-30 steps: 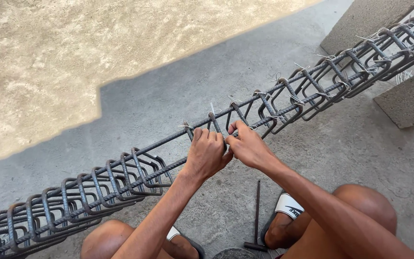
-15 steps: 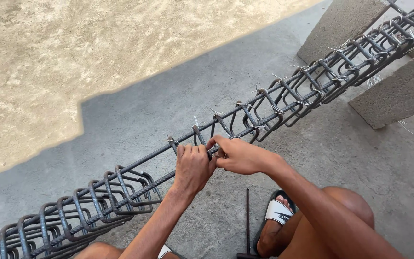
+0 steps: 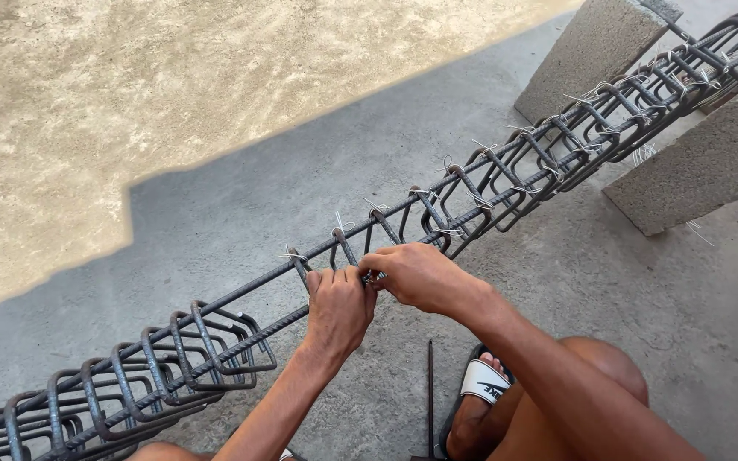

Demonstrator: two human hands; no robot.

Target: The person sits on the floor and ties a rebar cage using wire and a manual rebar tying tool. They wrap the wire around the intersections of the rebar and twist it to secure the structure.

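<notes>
- Mid-span on the rebar cage [image 3: 437, 213], left hand [image 3: 335, 307] is clenching the near bar; right hand [image 3: 416, 275] is pinching tie wire [image 3: 375, 277].
- Far-right stirrups [image 3: 574, 137] are showing ties; near-left stirrups [image 3: 155, 367] are sitting bunched, apparently untied.

Two grey concrete blocks [image 3: 702, 162] stood well off up to the right; a thin metal rod [image 3: 430, 393] lay just below on the concrete floor [image 3: 241, 213]; a white sandal [image 3: 482, 382] beside it.
</notes>
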